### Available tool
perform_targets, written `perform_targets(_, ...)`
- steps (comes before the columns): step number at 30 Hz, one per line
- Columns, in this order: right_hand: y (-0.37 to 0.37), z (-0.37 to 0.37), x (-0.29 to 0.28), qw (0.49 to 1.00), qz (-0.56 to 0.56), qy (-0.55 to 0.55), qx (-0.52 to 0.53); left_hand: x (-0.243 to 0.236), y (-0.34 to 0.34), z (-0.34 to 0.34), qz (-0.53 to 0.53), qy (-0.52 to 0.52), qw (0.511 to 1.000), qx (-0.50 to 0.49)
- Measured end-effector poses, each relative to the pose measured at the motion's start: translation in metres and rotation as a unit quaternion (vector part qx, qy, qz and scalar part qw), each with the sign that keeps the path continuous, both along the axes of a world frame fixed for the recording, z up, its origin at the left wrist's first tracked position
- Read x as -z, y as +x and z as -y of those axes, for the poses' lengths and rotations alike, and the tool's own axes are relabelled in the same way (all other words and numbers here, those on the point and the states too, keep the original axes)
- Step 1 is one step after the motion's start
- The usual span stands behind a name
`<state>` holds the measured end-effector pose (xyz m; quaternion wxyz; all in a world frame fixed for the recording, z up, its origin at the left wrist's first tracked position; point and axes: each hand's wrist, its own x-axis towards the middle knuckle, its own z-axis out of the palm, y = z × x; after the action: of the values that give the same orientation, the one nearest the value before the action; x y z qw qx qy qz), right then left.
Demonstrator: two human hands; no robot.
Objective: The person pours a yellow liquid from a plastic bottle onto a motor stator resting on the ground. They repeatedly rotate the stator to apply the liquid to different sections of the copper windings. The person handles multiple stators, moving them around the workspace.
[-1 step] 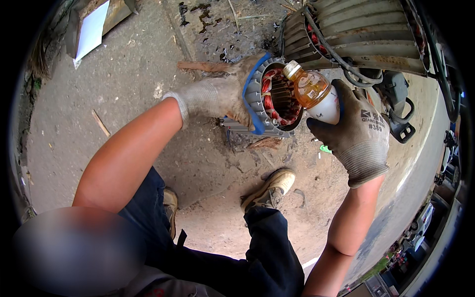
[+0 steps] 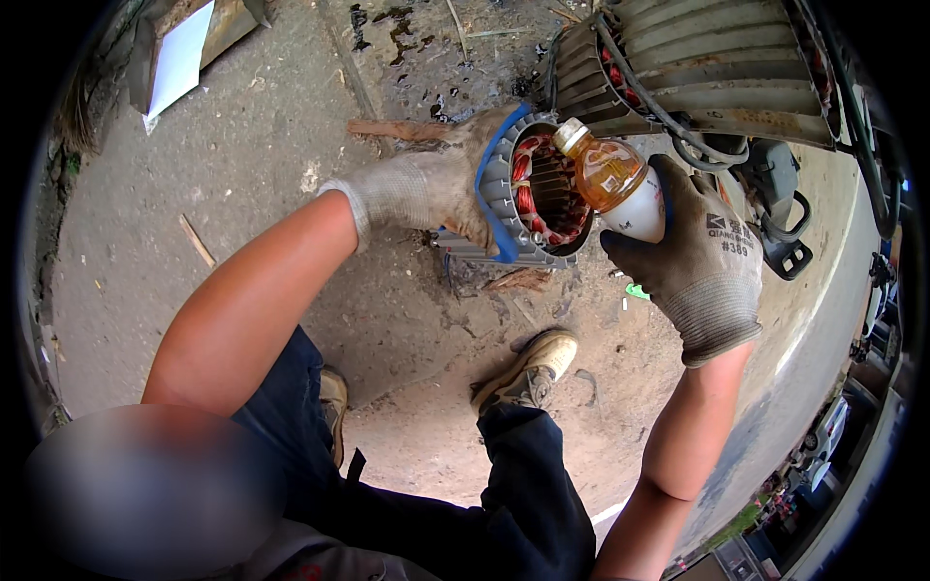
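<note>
Change since the earlier frame: almost nothing; bottle, hands and stator keep their places, any shift being too slight to tell.
Right hand: gloved, closed around the lower part of a plastic bottle of amber liquid; nearer of the two hands to the bottle.
Left hand: gloved, spread wide against the left side of the stator housing; fingertips partly hidden, so the firmness of its hold cannot be told.
Bottle axis: slanting from base at lower right, in the right hand, to white cap at upper left, directed toward the left hand.
Cap and bore: cap overlaps the upper right rim of the stator in this view; touching or apart cannot be told.
Stator: between the hands, bore facing the camera, red windings ringing it.
Upper right: larger finned motor housing, grey cable looped across its near end.
Left of stator: wooden stick on the concrete ground.
Below stator: right shoe.
</note>
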<state>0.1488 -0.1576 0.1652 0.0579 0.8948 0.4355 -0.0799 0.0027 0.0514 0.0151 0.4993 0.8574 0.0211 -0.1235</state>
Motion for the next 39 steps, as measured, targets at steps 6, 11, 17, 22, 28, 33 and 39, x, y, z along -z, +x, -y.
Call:
perform_targets(6, 0.0, -0.006, -0.004, 0.999, -0.006, -0.036, 0.001, -0.003, -0.001, 0.002, -0.034, -0.023, 0.998, -0.04)
perform_targets(11, -0.002, -0.013, -0.009, 0.999, -0.006, -0.047, 0.003, 0.001, -0.002, -0.003, -0.039, 0.01, 0.999, 0.009)
perform_targets(17, 0.001, -0.015, -0.012, 0.999, -0.003, -0.051, -0.007, 0.011, -0.004, 0.0, 0.035, -0.02, 0.998, -0.044)
perform_targets(22, -0.001, -0.017, -0.014, 0.999, 0.011, -0.042, -0.022, 0.003, -0.006, 0.0, 0.063, 0.002, 0.996, -0.058)
perform_targets(28, -0.002, -0.023, -0.016, 0.998, -0.02, -0.065, 0.017, -0.016, 0.0, -0.003, -0.096, 0.002, 0.995, -0.003)
perform_targets(33, -0.004, -0.023, -0.016, 0.999, -0.005, -0.054, 0.0, 0.003, -0.005, -0.006, 0.003, 0.062, 0.997, 0.052)
perform_targets(39, 0.0, -0.018, -0.012, 0.998, 0.0, -0.057, 0.004, -0.009, -0.003, -0.009, 0.031, 0.093, 0.985, 0.145)
